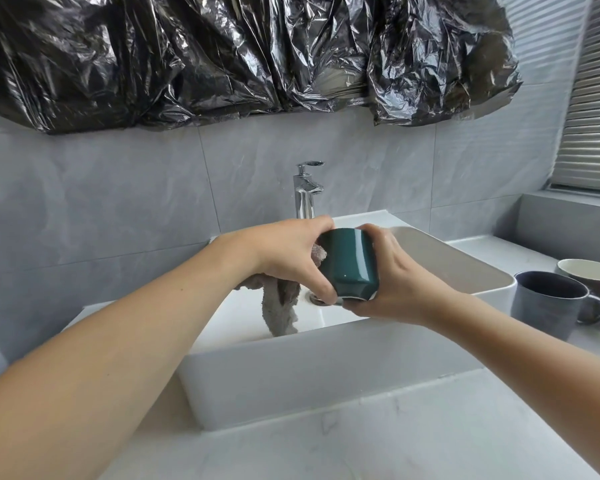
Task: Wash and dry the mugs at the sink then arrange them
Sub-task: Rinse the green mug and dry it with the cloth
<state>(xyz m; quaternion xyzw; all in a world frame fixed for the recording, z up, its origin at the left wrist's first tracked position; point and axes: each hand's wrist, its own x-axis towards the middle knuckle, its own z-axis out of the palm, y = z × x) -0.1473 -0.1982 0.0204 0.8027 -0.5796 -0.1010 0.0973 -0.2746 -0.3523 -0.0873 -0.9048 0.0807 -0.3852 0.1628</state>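
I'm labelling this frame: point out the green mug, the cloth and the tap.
green mug (349,261), head view, its glossy side wall
cloth (280,311), head view, its hanging end
tap (305,194), head view, its chrome body

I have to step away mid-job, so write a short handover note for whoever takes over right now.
Left hand grips a beige cloth against the green mug; right hand grips that mug over the sink. Tap shows no water running. Dark blue mug and a cream-lined mug stand upright on the counter to the right; whether washed, I cannot tell. Left: finish wiping the green mug, then arrange all three.
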